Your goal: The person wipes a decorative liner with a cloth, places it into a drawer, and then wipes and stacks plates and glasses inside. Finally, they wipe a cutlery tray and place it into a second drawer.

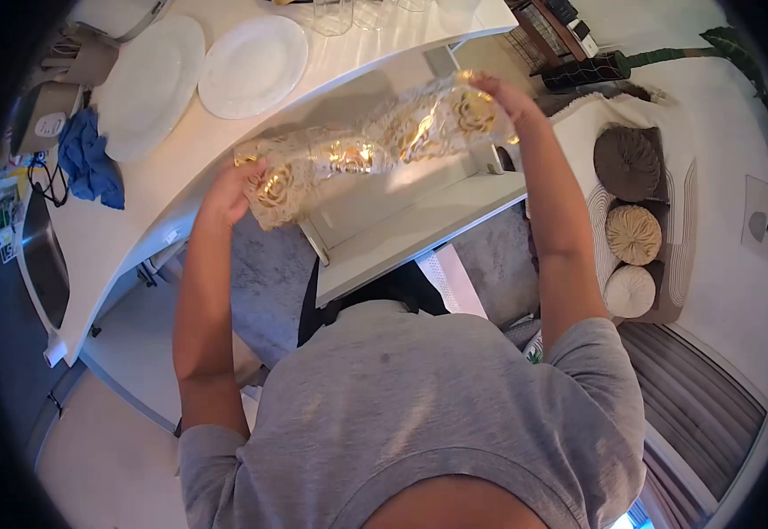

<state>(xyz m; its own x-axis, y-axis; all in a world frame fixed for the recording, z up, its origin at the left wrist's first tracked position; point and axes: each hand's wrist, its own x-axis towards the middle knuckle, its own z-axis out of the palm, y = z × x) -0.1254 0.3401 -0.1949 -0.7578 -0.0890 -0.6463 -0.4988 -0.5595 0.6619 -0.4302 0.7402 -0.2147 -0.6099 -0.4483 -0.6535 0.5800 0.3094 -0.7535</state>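
Note:
A long see-through table runner (pixel 349 156) with a shiny gold flower pattern stretches between my two hands, above an open drawer (pixel 419 220). My left hand (pixel 232 189) grips its left end, with the thumb on top. At the far right end, my right hand (pixel 505 99) is closed on its upper corner. The runner sags and creases in the middle, where light glints off it. Below it, the drawer is pulled out towards my body, and the runner hides part of its inside.
On the white counter (pixel 168 167) are a large white plate (pixel 156 88), a smaller white plate (pixel 254 66), clear glasses (pixel 333 16) and a blue cloth (pixel 90 159). A sofa with round cushions (pixel 633 234) stands to the right.

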